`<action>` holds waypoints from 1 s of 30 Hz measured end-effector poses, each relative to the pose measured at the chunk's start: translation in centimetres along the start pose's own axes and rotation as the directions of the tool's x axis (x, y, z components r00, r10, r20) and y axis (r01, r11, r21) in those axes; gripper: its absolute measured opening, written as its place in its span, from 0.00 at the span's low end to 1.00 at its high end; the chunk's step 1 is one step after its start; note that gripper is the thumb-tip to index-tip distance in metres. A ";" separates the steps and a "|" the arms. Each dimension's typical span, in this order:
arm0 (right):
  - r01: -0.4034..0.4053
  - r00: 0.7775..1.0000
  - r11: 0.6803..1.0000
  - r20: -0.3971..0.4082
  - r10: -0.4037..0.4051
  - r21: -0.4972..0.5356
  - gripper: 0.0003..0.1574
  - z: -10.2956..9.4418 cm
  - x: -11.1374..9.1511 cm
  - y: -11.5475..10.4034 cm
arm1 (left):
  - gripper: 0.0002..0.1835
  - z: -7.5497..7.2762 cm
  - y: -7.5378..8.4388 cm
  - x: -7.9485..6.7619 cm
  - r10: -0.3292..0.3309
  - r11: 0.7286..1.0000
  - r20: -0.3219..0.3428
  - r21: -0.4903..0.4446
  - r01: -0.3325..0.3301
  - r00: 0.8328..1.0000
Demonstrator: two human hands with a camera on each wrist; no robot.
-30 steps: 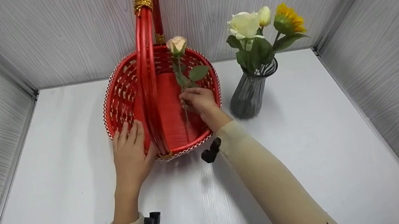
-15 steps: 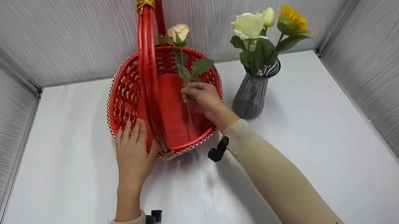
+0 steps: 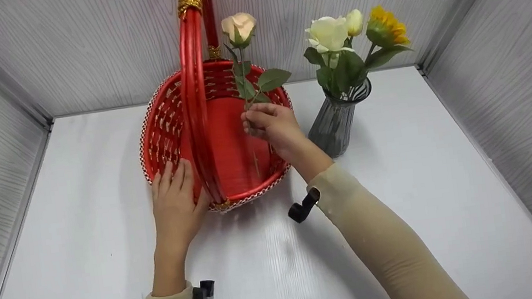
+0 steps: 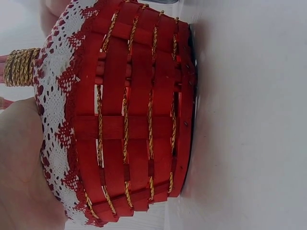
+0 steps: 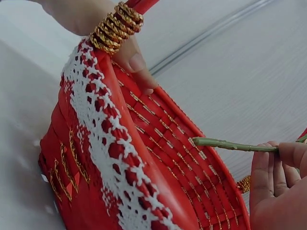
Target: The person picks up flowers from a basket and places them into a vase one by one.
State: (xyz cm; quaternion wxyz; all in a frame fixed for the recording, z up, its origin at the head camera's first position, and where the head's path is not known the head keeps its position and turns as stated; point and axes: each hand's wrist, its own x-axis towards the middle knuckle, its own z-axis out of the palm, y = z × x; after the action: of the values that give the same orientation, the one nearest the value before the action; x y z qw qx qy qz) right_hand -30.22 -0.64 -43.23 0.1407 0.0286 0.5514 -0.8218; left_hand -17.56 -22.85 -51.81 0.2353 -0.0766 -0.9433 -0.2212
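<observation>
A peach rose (image 3: 239, 30) with green leaves stands upright over the right part of a red woven basket (image 3: 229, 139). My right hand (image 3: 277, 126) pinches its stem between thumb and fingers, just below the leaves. In the right wrist view, the cut stem end (image 5: 225, 144) sticks out past the fingertips, above the basket's opening. My left hand (image 3: 174, 209) holds the basket's near rim, left of the handle base, with fingers reaching over the inside. White-and-red lace (image 4: 60, 105) trims that rim against the palm. The tall handle (image 3: 197, 102) hides part of the basket's inside.
Right of the basket stands a grey ribbed glass vase (image 3: 331, 126). It holds a white rose (image 3: 328, 32), a pale tulip bud (image 3: 353, 22) and a sunflower (image 3: 385, 28). Panelled walls enclose the white table (image 3: 406, 213) at the back and both sides.
My right hand has raised the rose, and its bloom now stands higher against the back wall. The right forearm has shifted to the right. My left hand keeps its place on the basket rim.
</observation>
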 end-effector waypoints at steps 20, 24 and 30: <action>0.068 0.998 0.998 -0.015 -0.068 0.016 0.03 -2.3 -2.8 -2.3 | 0.34 0.2 0.0 0.1 -0.001 1.000 -0.001 0.004 0.001 1.000; 0.090 0.996 0.996 -0.026 -0.089 0.022 0.03 -2.7 -3.5 -2.9 | 0.34 0.2 0.0 0.0 -0.009 1.000 0.014 0.007 0.009 1.000; 0.121 0.992 0.991 -0.039 -0.119 0.056 0.03 -3.3 -4.2 -3.9 | 0.35 0.1 -0.2 0.0 -0.006 1.000 0.009 0.006 0.006 1.000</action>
State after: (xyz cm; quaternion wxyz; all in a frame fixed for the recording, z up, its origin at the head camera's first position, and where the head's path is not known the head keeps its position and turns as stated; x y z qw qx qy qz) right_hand -27.54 4.60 -40.18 0.0803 0.0140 0.5305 -0.8438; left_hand -17.67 -22.93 -51.95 0.2307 -0.0742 -0.9452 -0.2189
